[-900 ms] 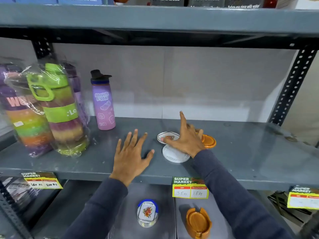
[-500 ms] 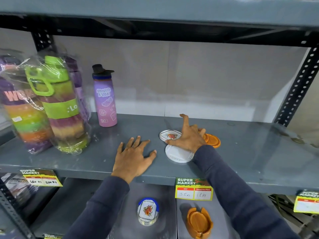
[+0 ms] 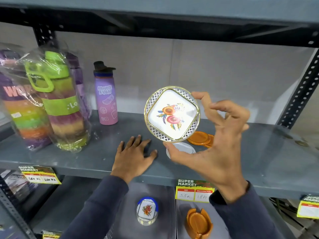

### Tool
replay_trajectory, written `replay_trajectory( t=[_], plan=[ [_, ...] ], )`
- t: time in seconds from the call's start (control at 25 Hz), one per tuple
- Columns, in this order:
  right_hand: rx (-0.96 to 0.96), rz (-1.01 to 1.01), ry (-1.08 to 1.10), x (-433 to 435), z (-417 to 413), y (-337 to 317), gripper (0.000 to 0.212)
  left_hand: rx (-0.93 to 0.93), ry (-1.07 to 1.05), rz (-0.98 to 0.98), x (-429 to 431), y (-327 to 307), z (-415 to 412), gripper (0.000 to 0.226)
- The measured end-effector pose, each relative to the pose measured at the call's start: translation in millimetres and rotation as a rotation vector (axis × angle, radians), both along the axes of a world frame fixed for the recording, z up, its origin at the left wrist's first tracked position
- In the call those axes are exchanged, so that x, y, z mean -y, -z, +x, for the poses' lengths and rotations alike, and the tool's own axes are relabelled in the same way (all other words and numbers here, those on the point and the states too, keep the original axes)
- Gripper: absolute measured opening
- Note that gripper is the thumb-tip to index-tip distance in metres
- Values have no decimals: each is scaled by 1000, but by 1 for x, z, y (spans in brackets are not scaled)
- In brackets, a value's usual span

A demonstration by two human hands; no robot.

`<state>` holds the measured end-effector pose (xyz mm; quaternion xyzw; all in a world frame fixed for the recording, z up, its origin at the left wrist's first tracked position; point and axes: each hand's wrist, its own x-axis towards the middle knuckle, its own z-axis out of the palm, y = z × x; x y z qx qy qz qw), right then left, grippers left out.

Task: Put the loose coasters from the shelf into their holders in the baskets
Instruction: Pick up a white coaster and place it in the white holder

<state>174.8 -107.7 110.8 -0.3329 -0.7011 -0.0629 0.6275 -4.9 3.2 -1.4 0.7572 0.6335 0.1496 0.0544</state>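
My right hand [image 3: 214, 144] holds a round white floral coaster [image 3: 172, 114] with a gold rim, pinched between thumb and forefinger, lifted above the grey shelf [image 3: 86, 157] with its face toward me. A plain white coaster [image 3: 183, 147] lies on the shelf just below it, partly hidden by my thumb. Orange coasters [image 3: 200, 138] lie overlapping behind it. My left hand [image 3: 133, 156] rests flat on the shelf, fingers spread, holding nothing. Below the shelf stand a blue-topped holder with floral coasters [image 3: 147, 211] and an orange holder [image 3: 198, 223].
Wrapped striped bottles [image 3: 57, 104] and a purple bottle [image 3: 105, 94] stand at the left of the shelf. Price tags [image 3: 194, 191] hang on the shelf's front edge. A perforated black upright [image 3: 300, 94] is at the right. An upper shelf [image 3: 155, 7] runs overhead.
My right hand has picked the floral coaster up off the shelf and raised it toward me. The left hand stays flat on the shelf.
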Motion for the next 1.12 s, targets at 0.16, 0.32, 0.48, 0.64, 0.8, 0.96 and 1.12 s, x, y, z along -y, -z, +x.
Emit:
replay_trajectory(
  t=[0.16, 0.32, 0.48, 0.64, 0.8, 0.96, 1.12],
  plan=[
    [17, 99, -59, 22, -1, -3, 99, 11, -29, -9, 1, -4, 2, 64],
    [60, -99, 8, 27, 4, 13, 92, 100, 16, 4, 20, -15, -1, 78],
    [209, -244, -7, 55, 7, 69, 74, 171, 57, -59, 19, -13, -5, 77],
    [360, -481, -72, 65, 2, 170, 58, 26, -6, -8, -3, 1, -1, 64],
    [379, -752, -79, 26, -10, 266, 56, 24, -11, 13, -4, 2, -2, 63],
    [439, -960, 9, -22, -28, 333, 64, 30, -17, 24, -6, 1, -2, 63],
    [636, -1136, 64, -53, -38, 363, 80, 29, -27, 40, -7, 2, -3, 62]
  ],
)
